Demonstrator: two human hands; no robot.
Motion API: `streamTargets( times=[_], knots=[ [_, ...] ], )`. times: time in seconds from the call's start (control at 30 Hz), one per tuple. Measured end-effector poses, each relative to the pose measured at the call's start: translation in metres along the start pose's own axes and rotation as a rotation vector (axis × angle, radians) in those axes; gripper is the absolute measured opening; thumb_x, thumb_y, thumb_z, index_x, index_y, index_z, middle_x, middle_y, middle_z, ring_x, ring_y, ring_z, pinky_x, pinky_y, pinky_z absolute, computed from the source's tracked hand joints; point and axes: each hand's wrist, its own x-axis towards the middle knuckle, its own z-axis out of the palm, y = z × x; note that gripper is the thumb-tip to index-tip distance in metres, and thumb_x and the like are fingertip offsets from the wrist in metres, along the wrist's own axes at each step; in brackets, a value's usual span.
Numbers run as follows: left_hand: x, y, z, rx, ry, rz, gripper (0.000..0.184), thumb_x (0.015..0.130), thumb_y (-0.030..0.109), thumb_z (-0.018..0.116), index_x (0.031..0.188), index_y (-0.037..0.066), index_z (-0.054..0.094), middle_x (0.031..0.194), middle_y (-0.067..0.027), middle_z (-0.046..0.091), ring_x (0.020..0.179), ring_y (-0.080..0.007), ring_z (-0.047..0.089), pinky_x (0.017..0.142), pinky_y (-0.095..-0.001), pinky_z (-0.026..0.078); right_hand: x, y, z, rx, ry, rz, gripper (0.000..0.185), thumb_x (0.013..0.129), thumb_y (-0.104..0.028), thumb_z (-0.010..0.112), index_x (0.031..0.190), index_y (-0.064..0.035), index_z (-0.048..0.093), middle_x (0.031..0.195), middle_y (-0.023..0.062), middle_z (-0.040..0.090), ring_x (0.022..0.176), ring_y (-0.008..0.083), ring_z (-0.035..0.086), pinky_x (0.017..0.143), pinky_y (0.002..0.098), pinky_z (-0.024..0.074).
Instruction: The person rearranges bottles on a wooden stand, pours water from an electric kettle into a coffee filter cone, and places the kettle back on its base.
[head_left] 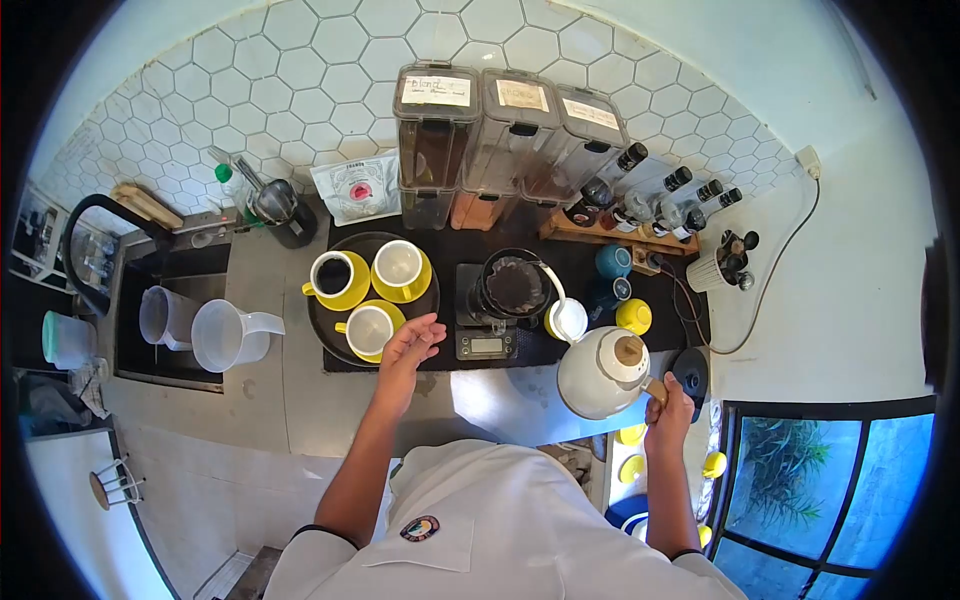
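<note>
My right hand (669,408) grips the wooden handle of a cream gooseneck kettle (597,377), whose spout reaches up toward a dripper with a dark filter (515,286). That dripper sits over a black scale (486,345). Held in the air, my left hand (411,345) is empty, fingers apart, just right of a yellow cup (370,330). This cup shares a round dark tray (322,321) with two other yellow cups on saucers; the upper left one (332,273) holds dark liquid, while the upper right one (398,263) looks empty inside.
Left, a clear plastic jug (228,336) stands beside the sink (170,370). Behind the scale are stacked containers (435,140), a white pouch (358,190) and a wooden rack of bottles (600,232). Blue cups (612,262) and a yellow cup (633,316) stand right of the dripper.
</note>
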Motion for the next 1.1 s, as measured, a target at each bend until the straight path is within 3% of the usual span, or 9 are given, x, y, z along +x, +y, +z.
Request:
streamTargets(
  times=[0.83, 0.93, 1.1],
  knots=[
    [0.002, 0.002, -0.001, 0.011, -0.006, 0.007, 0.035, 0.098, 0.023, 0.053, 0.129, 0.008, 0.054, 0.118, -0.0070, 0.062, 0.111, -0.0180, 0.059, 0.093, -0.0328, 0.044, 0.000, 0.004, -0.001, 0.016, 0.066, -0.006, 0.031, 0.092, -0.026, 0.061, 0.065, -0.0111, 0.056, 0.052, -0.0023, 0.049, 0.040, 0.0051, 0.039, 0.039, 0.0200, 0.0259],
    [0.000, 0.002, -0.001, 0.007, -0.010, 0.001, 0.035, 0.099, 0.023, 0.053, 0.129, 0.007, 0.054, 0.118, -0.0060, 0.062, 0.111, -0.0157, 0.058, 0.093, -0.0310, 0.043, -0.002, 0.008, -0.008, -0.002, 0.023, 0.001, 0.028, 0.093, -0.027, 0.059, 0.068, -0.0141, 0.055, 0.054, -0.0050, 0.048, 0.042, 0.0023, 0.040, 0.038, 0.0160, 0.0271],
    [-0.001, 0.001, 0.000, 0.006, -0.010, 0.002, 0.034, 0.099, 0.023, 0.053, 0.129, 0.007, 0.054, 0.118, -0.0063, 0.062, 0.111, -0.0160, 0.058, 0.093, -0.0308, 0.043, -0.008, 0.009, -0.015, 0.008, 0.045, 0.019, 0.031, 0.092, -0.025, 0.061, 0.064, -0.0116, 0.056, 0.051, -0.0028, 0.048, 0.040, 0.0042, 0.038, 0.039, 0.0200, 0.0256]
  ],
)
